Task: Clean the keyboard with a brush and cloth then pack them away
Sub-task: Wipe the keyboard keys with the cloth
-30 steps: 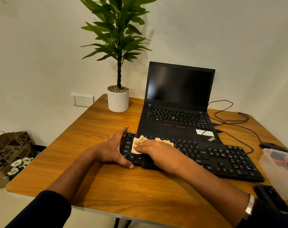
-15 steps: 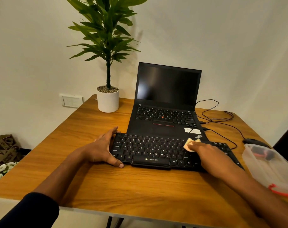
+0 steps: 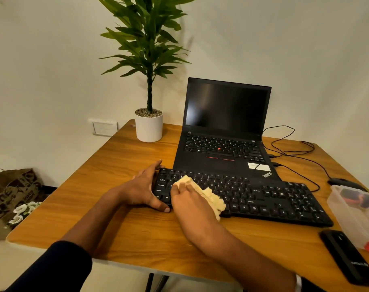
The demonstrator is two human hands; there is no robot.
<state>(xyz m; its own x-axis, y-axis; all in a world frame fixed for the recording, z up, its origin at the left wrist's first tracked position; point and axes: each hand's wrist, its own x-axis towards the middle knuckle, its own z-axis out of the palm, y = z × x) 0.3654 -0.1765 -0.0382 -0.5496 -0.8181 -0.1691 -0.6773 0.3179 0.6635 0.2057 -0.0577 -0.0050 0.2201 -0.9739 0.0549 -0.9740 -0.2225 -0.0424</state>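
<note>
The right hand (image 3: 187, 199), which half a second before had been out at the keyboard's right portion, was back at the left end, pressing the cloth (image 3: 209, 196) onto the keys (another wiping pass, so cleaning seemed unfinished). The left hand (image 3: 143, 190) still clasped the left edge of the keyboard (image 3: 274, 199), steadying it. The brush was not identifiable. On the tabletop (image 3: 126, 165), the laptop (image 3: 223, 131) sat touching behind, the plastic container (image 3: 352, 209) near the right end; open wood lay in front.
</note>
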